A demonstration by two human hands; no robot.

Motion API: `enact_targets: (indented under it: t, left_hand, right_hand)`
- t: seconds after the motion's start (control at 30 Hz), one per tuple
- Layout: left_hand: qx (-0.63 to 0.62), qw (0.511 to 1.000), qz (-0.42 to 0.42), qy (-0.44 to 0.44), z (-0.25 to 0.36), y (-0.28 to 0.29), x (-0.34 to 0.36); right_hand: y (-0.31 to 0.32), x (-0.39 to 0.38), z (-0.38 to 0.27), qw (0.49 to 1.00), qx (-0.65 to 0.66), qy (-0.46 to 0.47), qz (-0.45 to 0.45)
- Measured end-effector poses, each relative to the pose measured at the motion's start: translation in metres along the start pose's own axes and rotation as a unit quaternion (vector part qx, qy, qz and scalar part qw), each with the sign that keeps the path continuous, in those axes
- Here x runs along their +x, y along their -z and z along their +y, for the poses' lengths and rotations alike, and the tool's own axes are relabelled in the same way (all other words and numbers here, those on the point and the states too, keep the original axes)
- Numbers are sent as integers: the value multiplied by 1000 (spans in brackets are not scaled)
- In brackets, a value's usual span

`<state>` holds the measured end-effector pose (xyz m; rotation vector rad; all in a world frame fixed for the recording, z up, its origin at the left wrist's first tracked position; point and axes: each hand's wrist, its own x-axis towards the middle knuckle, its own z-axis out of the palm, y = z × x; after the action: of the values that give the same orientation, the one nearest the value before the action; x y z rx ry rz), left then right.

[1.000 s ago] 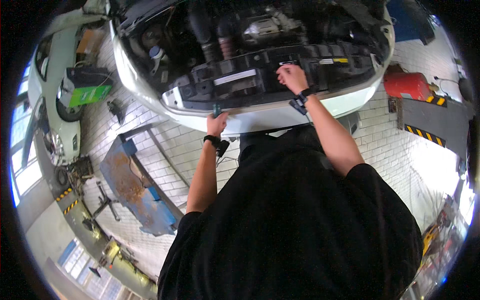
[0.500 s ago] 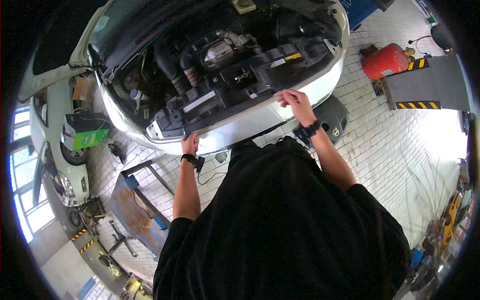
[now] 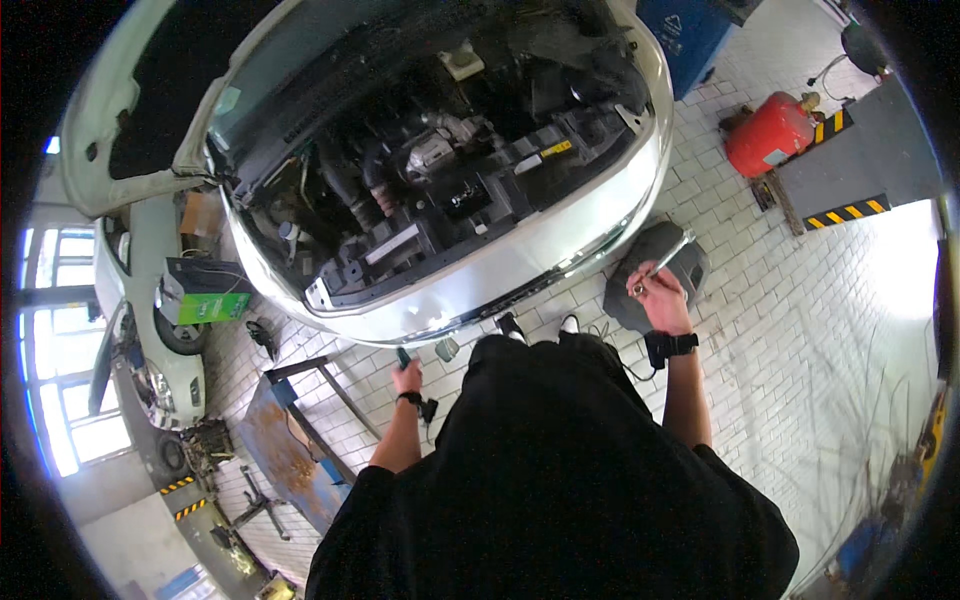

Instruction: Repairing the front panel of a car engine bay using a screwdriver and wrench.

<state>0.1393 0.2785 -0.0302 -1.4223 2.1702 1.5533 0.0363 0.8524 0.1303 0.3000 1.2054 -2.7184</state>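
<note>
My right hand is closed around a silver wrench, a long shiny metal tool tilted up to the right above a dark grey moulded piece on the floor. My left hand is closed on a small dark green handle; its full shape is hidden by the fingers. That hand hangs just short of the front bumper of a white car. The car's hood is up and the engine bay lies exposed. Neither hand touches the car.
The dark grey moulded piece lies on the tiled floor at my right. Farther right are a red gas cylinder and a grey ramp with striped edges. To the left stand a rusty-topped metal stand, a green box and a second car.
Both hands have come back from the car's front edge. My right hand has swung right and down, and the silver wrench now shows in it. The car appears farther ahead.
</note>
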Motion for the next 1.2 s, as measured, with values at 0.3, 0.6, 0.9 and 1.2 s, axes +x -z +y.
enact_targets:
  t: [0.3,0.6,0.9,1.2]
  left_hand:
    - [10,999,22,37,-58,21,-68]
    - [-50,996,35,57,-72,37,-80]
    - [-118,989,19,83,-85,59,-31]
    - [-110,983,-39,143,-139,80,-14]
  right_hand:
    - [48,14,49,978,-208,-6,26]
    - [-10,54,84,984,-173,-29,11]
    - [-69,47,121,971,-231,-63,18]
    - [-3,42,176,882,-455,-20,124]
